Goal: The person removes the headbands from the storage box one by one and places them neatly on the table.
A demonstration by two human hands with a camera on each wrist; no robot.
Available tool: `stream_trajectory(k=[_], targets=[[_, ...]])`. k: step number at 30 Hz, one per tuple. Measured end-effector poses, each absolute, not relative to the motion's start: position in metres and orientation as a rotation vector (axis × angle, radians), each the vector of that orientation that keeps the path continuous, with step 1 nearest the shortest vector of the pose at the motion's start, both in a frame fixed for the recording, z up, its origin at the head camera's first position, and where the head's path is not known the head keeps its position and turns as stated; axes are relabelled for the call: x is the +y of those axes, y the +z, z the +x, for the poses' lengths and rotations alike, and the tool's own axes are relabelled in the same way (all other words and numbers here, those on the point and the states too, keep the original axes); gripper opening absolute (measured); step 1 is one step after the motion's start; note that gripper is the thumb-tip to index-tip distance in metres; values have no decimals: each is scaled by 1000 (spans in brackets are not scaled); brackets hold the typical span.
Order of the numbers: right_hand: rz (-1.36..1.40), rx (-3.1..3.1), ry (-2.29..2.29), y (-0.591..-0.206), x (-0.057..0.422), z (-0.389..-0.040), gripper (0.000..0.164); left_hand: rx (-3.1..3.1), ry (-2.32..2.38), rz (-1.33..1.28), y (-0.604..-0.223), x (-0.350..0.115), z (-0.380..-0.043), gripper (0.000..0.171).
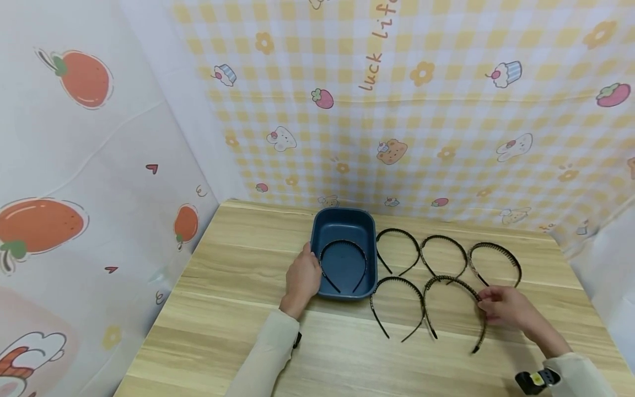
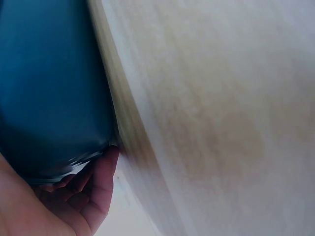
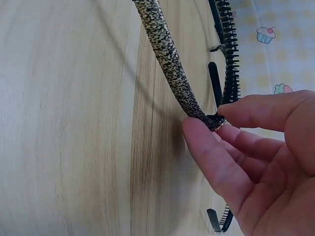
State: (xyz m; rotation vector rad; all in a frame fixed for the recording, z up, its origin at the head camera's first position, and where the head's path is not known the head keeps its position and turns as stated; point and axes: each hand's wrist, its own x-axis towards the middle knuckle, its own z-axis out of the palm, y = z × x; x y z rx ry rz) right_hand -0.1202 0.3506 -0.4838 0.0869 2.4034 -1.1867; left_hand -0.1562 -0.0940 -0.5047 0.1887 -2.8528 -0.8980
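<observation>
A dark blue plastic tray (image 1: 343,219) stands on the table with one thin black headband (image 1: 343,241) lying inside it. At its left side my left hand (image 1: 302,275) holds the wall; the left wrist view shows fingers (image 2: 101,189) curled against the outside of the tray (image 2: 54,88). My right hand (image 1: 506,307) pinches one side of a black-and-gold speckled headband (image 1: 453,280) between thumb and fingers. Up close, the right wrist view shows the fabric-wrapped band (image 3: 170,56) meeting the fingertips (image 3: 194,130). This headband's toothed arch points toward the back wall.
Left of the held headband lies another headband (image 1: 398,279), close to the tray. Behind them is a row of three: a left one (image 1: 397,230), a middle one (image 1: 444,237) and a right one (image 1: 496,246). A patterned cloth (image 1: 347,138) hangs along the table's back edge.
</observation>
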Motion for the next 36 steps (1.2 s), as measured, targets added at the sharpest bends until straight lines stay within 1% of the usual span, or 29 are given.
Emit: stream_trajectory(k=[13,36], targets=[[100,2404,-1177,-486,359,-115,32,-2845,-886,172,-504,-95,-156,37],[112,2390,-1099,-493,359,-117,34,-2836,-886,160,-506,-95,-157,37]])
